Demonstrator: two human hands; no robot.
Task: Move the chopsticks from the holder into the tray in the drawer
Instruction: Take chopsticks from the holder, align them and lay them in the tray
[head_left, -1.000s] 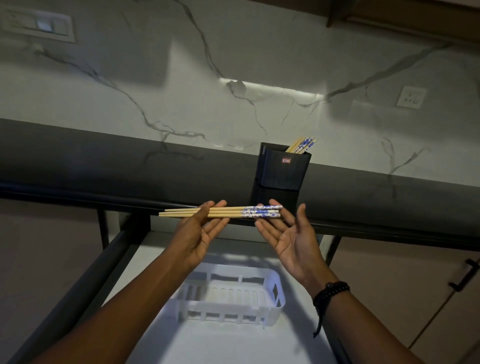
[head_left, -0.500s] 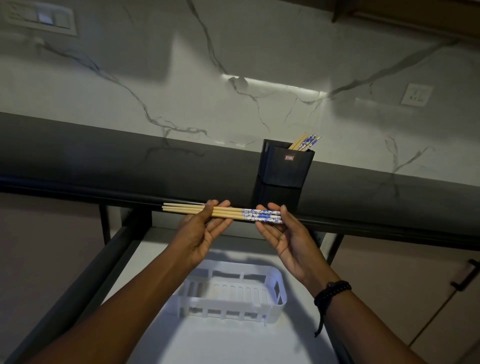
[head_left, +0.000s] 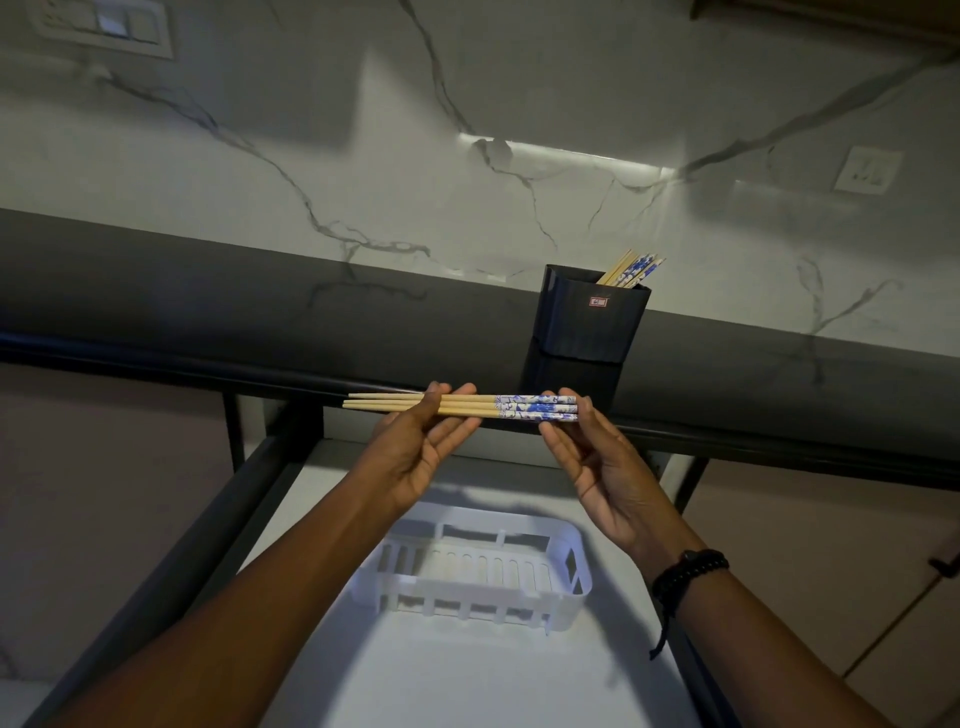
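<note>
Counter: a dark countertop (head_left: 260, 301) ran across in front of you, with a veined marble wall (head_left: 467, 104) behind it.
Wall fittings: a switch plate (head_left: 104, 26) sat at the upper left and a socket (head_left: 866, 169) at the right.
Holder: the black holder (head_left: 587, 327) stood upright near the counter's front edge, with spare chopsticks (head_left: 631, 270) leaning out of its top to the right.
Drawer: the drawer (head_left: 467, 686) stood open beneath your arms, and the white slotted tray (head_left: 582, 566) lay on its pale floor.
In the way: your left forearm crossed in front of the tray's left end, and the counter's edge ran just behind your fingers.
Chopsticks, place: you held the chopsticks (head_left: 462, 406) in the air, above the tray and just in front of the holder.
Chopsticks, axis: they lay side by side, nearly level, with the long axis running left to right.
Chopsticks, pointing: the plain narrow tips pointed left and the blue-patterned ends right.
Left hand: your left hand (head_left: 415, 447) pinched the plain wood, thumb over the sticks and fingers under.
Right hand: your right hand (head_left: 597, 462), with a dark bracelet (head_left: 688, 571) at the wrist, curled its fingertips round the patterned ends, thumb beneath.
</note>
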